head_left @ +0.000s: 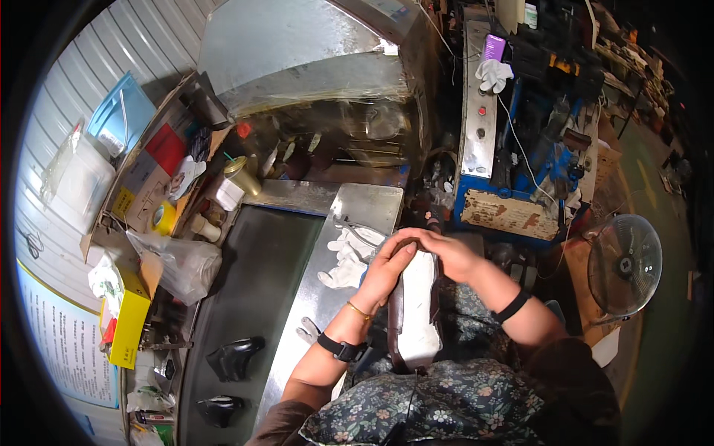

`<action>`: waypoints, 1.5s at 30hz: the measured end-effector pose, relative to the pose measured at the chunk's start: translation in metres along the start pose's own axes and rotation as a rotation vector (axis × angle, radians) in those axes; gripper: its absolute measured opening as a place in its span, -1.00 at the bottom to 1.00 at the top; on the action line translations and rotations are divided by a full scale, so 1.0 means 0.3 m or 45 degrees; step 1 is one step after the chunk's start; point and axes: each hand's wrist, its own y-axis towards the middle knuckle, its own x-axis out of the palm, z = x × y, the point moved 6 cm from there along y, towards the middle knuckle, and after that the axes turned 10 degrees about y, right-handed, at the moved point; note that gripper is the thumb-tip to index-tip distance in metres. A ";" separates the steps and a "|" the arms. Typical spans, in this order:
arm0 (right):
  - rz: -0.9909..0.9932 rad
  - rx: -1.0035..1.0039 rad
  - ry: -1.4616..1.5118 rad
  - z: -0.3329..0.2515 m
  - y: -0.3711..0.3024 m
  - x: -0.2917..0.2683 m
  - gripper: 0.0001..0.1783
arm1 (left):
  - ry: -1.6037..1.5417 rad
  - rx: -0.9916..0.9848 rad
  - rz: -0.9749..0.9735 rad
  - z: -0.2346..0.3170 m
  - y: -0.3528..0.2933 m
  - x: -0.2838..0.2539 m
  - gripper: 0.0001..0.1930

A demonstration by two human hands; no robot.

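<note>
A dark brown shoe upper on a last [419, 316], its white underside facing up, lies lengthwise above my lap. At its far end my left hand [385, 273] wraps round the left side, thumb along the white edge. My right hand [451, 254] closes over the same end from the right, and the fingers of both hands meet there. Left of the hands, white gloves [343, 262] lie on a metal tabletop [286, 372], with pliers [360, 229] beside them. A small metal tool [307, 330] rests near my left forearm.
A dark conveyor belt [256, 297] on the left carries two black shoe parts [235, 358] and runs toward a metal hood [305, 67]. Cluttered shelves hold a yellow box [128, 316] and tape [163, 218]. To the right stand a blue machine [513, 201] and a fan [625, 265].
</note>
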 end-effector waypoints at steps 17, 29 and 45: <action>0.271 -0.487 -0.774 0.005 -0.098 0.084 -0.44 | 0.099 -0.022 0.108 0.013 -0.021 -0.040 -0.63; -0.137 -0.208 -0.052 -0.017 -0.167 0.031 -0.18 | 0.048 -0.106 0.079 0.036 -0.034 0.012 -0.49; 0.881 -0.227 -0.873 0.092 -0.689 -0.431 -0.33 | 0.054 -0.054 0.275 -0.210 -0.264 -0.109 -0.71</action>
